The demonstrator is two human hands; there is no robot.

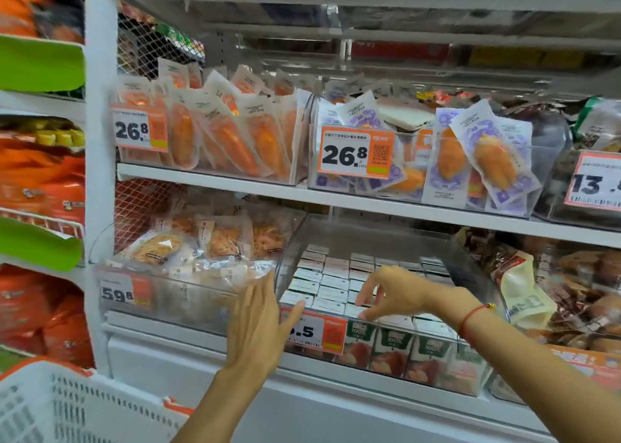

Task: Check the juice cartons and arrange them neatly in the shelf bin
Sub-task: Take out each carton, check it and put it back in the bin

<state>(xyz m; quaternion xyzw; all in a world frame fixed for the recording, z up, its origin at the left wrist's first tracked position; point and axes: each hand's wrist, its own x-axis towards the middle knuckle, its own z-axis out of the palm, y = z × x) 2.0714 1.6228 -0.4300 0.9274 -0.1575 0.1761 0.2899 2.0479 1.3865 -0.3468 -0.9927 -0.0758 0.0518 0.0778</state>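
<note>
Both hands sit loose and holding nothing as I watch: left hand (257, 321) against the clear plastic shelf bin (376, 237), right hand (391, 291) above the green-and-white juice cartons (391, 345) at five o'clock.

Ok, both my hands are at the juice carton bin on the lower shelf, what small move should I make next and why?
Probably lower the right hand onto the front-row juice cartons and pinch one to lift and check. Its fingers hang spread just above their white tops, holding nothing, while the left hand rests open against the clear bin front beside the orange price tag, steadying it.
</note>
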